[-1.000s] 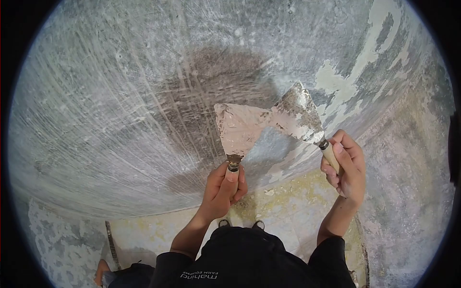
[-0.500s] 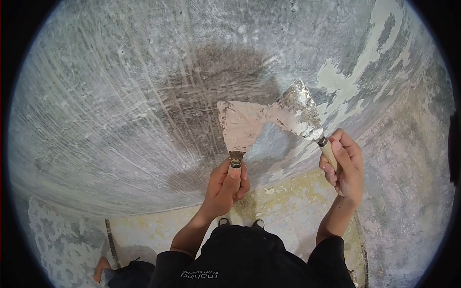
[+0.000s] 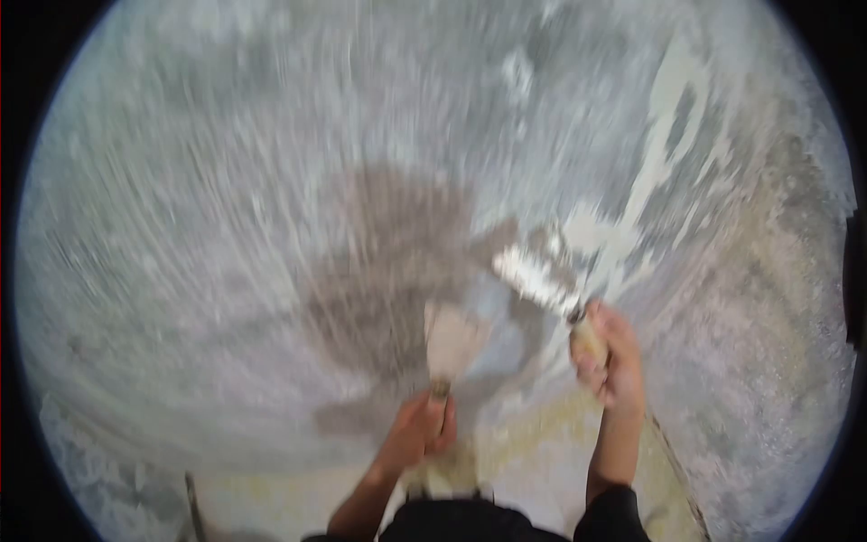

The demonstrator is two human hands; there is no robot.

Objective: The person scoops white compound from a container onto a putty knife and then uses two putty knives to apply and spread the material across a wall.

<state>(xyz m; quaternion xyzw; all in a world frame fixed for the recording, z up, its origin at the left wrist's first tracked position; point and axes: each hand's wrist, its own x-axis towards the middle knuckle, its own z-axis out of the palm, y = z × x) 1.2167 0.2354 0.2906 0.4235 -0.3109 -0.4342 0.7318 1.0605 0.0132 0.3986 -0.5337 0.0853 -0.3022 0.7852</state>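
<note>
My left hand is closed around the handle of a putty knife, whose wide blade points up and is covered with pale pinkish putty. My right hand grips the wooden handle of a second putty knife. That blade tilts up and to the left, with a bright metallic shine and some residue on it. The two blades are apart. Behind both tools rises a grey wall with streaky marks. The picture is blurred by motion.
White filler patches mark the wall at the right. A rough side wall meets it there. Below lies a yellow-stained pale floor. Shadows of the hands and tools fall on the grey wall.
The two blades, touching before, have separated. Both hands sit lower in view, and the right one has shifted left with its knife turned. The view has tilted upward; the other person's arm has left view.
</note>
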